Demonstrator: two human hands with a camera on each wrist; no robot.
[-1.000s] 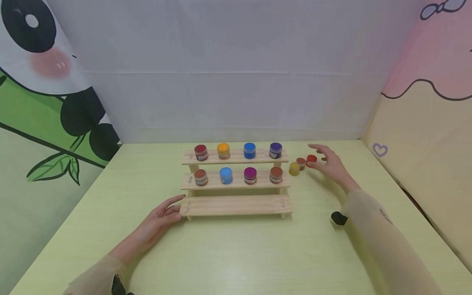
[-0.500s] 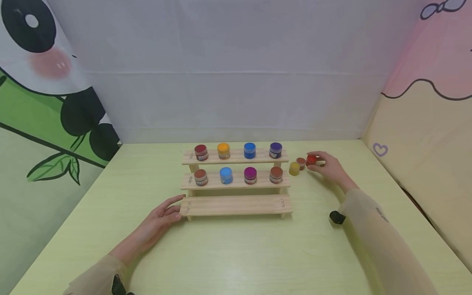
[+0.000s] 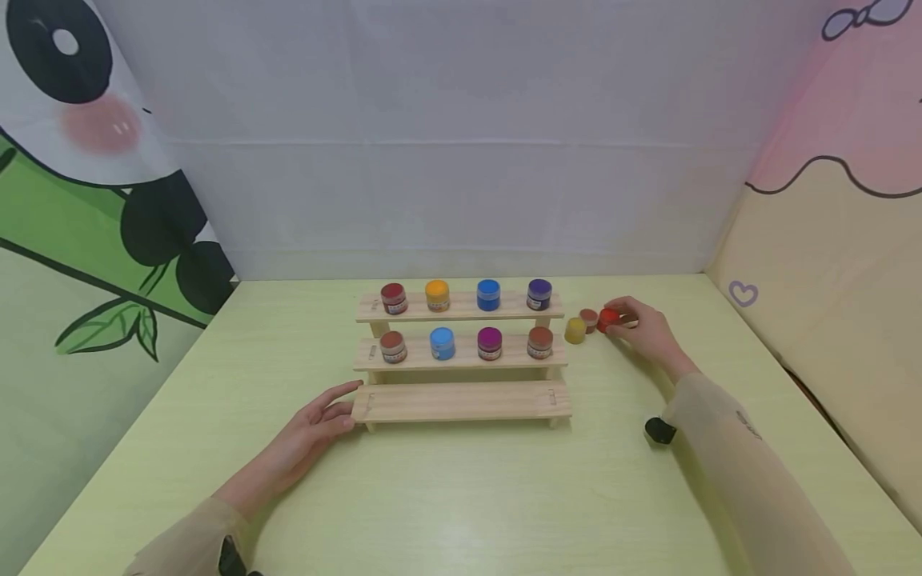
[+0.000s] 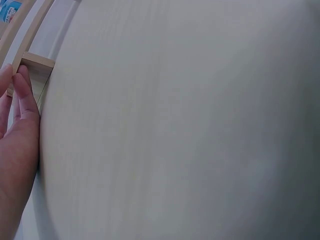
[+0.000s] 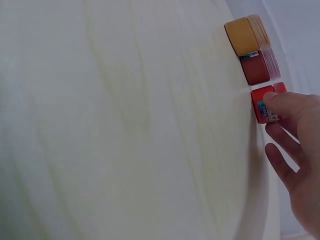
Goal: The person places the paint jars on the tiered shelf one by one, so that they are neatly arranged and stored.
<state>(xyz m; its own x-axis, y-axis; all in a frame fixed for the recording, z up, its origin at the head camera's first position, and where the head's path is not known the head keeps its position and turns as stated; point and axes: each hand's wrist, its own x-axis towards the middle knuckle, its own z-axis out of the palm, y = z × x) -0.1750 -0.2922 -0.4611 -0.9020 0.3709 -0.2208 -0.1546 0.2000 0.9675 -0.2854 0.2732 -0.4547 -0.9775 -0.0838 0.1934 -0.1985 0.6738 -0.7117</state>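
Observation:
A three-step wooden rack (image 3: 461,404) stands on the table, its lowest step bare. Paint jars line the upper two steps, among them a light blue jar (image 3: 442,344) and a magenta jar (image 3: 489,344). At the left end of the lowest step, my left hand (image 3: 306,440) holds the board's edge between thumb and fingers (image 4: 26,92). To the right of the rack, my right hand (image 3: 644,330) pinches a red paint jar (image 5: 261,102) between thumb and fingers. Its other fingers are spread in the right wrist view. The jar is upright, close to the tabletop.
Beside the red jar stand a brown-red paint jar (image 3: 588,321) and a yellow paint jar (image 3: 575,330), near the rack's right end. A pale curtain (image 3: 461,200) hangs behind the table (image 3: 461,512), with printed cloths at both sides.
My right hand has come down from spread fingers to a pinch on the red paint jar, and the jar has shifted slightly towards me. The left hand stays at the rack.

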